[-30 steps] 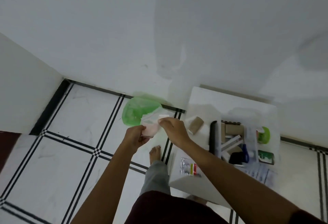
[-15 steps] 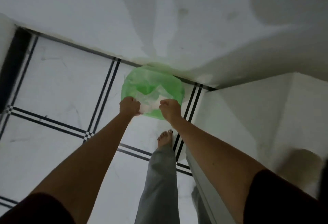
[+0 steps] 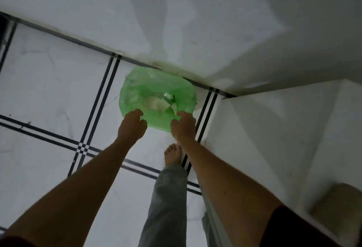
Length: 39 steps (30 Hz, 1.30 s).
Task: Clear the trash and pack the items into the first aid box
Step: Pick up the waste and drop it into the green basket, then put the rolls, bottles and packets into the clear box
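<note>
Green bag (image 3: 156,98) on tiled floor (image 3: 49,94)

There is one green bag (image 3: 156,98) in the middle of the picture. Inside it are some white scraps (image 3: 158,103), but they are too mixed up to count.

There are two hands. The left hand (image 3: 133,126) is at the near edge of the bag, with its fingers curled in. The right hand (image 3: 183,126) is at the near edge too, with its fingers bent and spread a little. Neither hand holds anything I can see.

There is one bare foot (image 3: 172,153) below the hands, and one grey trouser leg (image 3: 166,203) under it.

There is one white table (image 3: 274,129) on the right side.

At the lower right there is one blurry tan thing (image 3: 335,207). I cannot tell what it is.
</note>
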Tool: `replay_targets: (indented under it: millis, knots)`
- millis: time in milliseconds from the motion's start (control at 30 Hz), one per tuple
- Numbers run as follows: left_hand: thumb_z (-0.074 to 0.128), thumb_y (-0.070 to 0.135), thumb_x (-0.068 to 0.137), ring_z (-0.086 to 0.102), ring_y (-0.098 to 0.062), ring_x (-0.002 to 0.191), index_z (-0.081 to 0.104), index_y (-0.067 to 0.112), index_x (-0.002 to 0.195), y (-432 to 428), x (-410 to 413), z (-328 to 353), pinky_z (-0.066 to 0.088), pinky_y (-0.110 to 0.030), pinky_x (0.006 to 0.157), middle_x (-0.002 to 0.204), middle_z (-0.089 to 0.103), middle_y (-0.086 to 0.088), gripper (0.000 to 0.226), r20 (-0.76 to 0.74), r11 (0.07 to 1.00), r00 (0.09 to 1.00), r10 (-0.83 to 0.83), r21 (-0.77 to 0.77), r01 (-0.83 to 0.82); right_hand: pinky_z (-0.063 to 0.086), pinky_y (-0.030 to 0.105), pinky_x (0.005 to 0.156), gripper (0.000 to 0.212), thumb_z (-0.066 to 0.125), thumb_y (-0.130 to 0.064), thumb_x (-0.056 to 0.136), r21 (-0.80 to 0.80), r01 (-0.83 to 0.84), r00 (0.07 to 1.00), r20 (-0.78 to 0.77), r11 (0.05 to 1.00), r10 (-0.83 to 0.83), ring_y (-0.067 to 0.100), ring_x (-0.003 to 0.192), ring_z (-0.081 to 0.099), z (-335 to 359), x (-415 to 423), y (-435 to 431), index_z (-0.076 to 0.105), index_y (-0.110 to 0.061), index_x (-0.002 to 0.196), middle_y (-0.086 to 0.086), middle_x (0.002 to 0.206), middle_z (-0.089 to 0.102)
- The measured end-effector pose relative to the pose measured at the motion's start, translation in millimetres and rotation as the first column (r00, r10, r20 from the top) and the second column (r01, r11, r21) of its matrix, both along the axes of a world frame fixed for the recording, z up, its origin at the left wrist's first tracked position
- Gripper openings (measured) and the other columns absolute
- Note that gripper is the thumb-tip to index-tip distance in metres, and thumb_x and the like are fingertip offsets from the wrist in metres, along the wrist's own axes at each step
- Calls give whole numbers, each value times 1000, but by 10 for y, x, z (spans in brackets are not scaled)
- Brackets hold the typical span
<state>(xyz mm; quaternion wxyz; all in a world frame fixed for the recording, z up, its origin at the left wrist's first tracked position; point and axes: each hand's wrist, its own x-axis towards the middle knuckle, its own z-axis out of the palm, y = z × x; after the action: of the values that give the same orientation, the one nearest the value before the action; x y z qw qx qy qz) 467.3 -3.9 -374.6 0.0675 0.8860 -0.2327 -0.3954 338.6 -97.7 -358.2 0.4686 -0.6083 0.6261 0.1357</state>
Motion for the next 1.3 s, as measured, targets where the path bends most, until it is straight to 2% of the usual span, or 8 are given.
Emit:
replay_targets:
  millis: [167,300,400,567,700,900,1067,1300]
  knots:
    - [55,10,87,59,-35,109,58,2,118,-205,-477,768,48,-44,94,120,63,-20,32,79,974,997,21,-228,-2,45,42,97,38,50,-10,86,-80,149,984,108,986,-140,31,121,46,841,-204,100,54,-6,124,14,130,51]
    - [55,4,85,62,-34,100,60,-3,114,-180,-1218,1745,41,-26,79,110,66,-23,30,65,942,994,89,-329,-63,48,43,93,33,51,-10,84,-174,204,961,224,963,-163,32,114,53,1852,-689,433,60,-8,115,13,122,57]
    - [55,6,86,63,-30,101,62,-2,113,67,-1888,2371,34,-17,77,109,68,-20,29,50,917,988,149,-381,-119,46,39,97,32,51,-7,84,-178,242,926,337,954,-172,28,116,53,2433,-1333,688,62,-8,115,12,124,58]
    - [54,12,86,63,-26,103,64,3,112,412,-2954,3184,32,-16,79,111,70,-13,29,87,892,993,83,-450,-36,42,34,99,36,48,-3,84,-306,87,911,409,948,49,24,119,51,3138,-2541,734,61,-7,116,10,125,60]
    - [55,11,86,62,-23,89,63,4,112,520,-3561,3589,36,-19,77,107,69,-12,27,69,888,998,-10,-458,40,43,36,95,34,49,-3,85,-445,-4,894,399,896,203,28,117,52,3575,-3305,720,61,-6,116,13,122,60]
    - [57,9,85,61,-30,95,61,3,109,608,-4070,3743,47,-33,82,108,65,-15,26,64,872,959,-277,-402,279,47,39,95,32,50,-6,88,-451,0,908,374,892,189,24,113,54,3741,-4093,912,59,-10,118,10,119,60]
    - [57,10,83,58,-33,101,62,5,108,638,-4202,3638,46,-39,86,107,63,-16,26,95,823,870,-484,-289,489,43,35,100,34,50,-8,87,-401,79,944,323,913,60,26,117,53,3663,-4596,1062,59,-7,120,12,123,61]
    - [69,9,73,48,-35,114,52,5,125,529,-4223,3350,43,-41,93,123,53,-16,54,35,751,772,-634,-212,626,43,34,96,28,53,-11,89,-356,165,977,186,920,-104,24,117,52,3394,-4889,943,59,-12,117,8,124,58]
